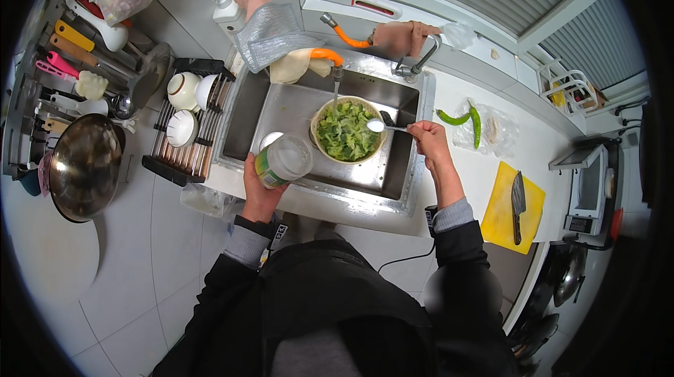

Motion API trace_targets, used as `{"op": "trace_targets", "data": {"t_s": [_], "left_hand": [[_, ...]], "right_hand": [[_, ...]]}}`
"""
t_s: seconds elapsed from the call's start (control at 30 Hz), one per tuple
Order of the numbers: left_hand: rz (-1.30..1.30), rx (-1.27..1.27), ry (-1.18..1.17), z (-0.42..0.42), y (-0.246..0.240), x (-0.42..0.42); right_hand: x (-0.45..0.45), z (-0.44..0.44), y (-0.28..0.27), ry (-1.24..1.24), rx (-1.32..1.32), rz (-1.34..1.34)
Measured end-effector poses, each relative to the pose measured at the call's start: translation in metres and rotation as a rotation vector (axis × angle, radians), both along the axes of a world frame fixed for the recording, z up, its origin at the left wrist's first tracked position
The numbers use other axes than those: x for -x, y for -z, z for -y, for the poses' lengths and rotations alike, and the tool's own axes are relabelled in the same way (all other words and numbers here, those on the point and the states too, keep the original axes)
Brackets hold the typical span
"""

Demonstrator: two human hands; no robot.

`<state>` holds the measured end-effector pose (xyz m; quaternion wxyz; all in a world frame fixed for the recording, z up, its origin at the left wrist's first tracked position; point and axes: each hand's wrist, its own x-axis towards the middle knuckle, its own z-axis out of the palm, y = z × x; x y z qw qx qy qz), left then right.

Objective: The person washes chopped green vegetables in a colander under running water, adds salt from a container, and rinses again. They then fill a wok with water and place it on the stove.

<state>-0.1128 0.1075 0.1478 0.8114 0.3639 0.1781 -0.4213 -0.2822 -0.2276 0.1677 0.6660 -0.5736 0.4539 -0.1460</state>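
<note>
My left hand (261, 194) grips a clear plastic jar (284, 160) with a green and yellow label, tilted at the sink's near edge; white stuff shows inside. Between finger and thumb, my right hand (433, 141) holds a metal spoon (376, 125) with white powder in its bowl, over the right side of a round container (383, 142). Chopped green leafy vegetables (347, 132) fill that container, which stands in the steel sink (263, 108). Water runs onto them from the orange flexible faucet (327, 56). A dark object at the container's right rim is partly hidden.
Left of the sink, a rack (202, 164) bears white bowls (182, 128). To the right lie green chili peppers (476, 124), a plastic bag (505, 132) and a cleaver (518, 200) on a yellow cutting board (497, 219). Cloths and a soap dispenser (228, 11) are behind the sink.
</note>
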Motion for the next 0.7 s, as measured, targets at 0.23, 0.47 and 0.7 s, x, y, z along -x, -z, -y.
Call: {"op": "trace_targets", "data": {"t_s": [0.23,0.47,0.7], "left_hand": [[0.019,0.002,-0.029,-0.003,-0.005,0.001],[0.007,-0.016,-0.083,-0.014,-0.014,0.004],[-0.010,-0.031,-0.102,-0.023,-0.011,0.010]], "right_hand": [[-0.037,0.001,0.028,-0.006,-0.014,0.021],[-0.074,-0.010,0.051,-0.049,0.111,-0.042],[-0.035,0.004,0.063,-0.144,0.187,-0.220]]}}
